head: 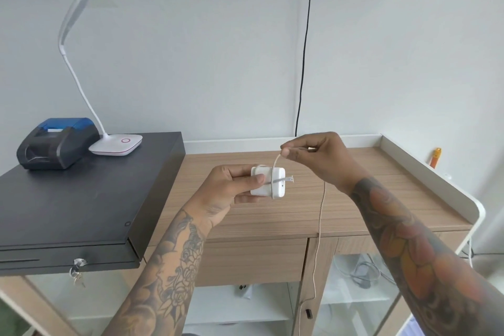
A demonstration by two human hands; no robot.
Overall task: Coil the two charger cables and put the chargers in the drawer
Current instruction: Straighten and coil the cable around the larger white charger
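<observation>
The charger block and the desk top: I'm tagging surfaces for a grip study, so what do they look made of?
Charger block: probably smooth, slightly glossy white plastic, going by its rounded corners and even sheen. Desk top: likely matte wood-look laminate, with very regular straight grain lines; solid wood can't be ruled out.

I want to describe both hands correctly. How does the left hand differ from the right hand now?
The left hand grips the white charger; the right hand pinches its thin cable. The left hand is lower and nearer the camera; the right hand is raised higher. Both are above the wooden counter.
</observation>
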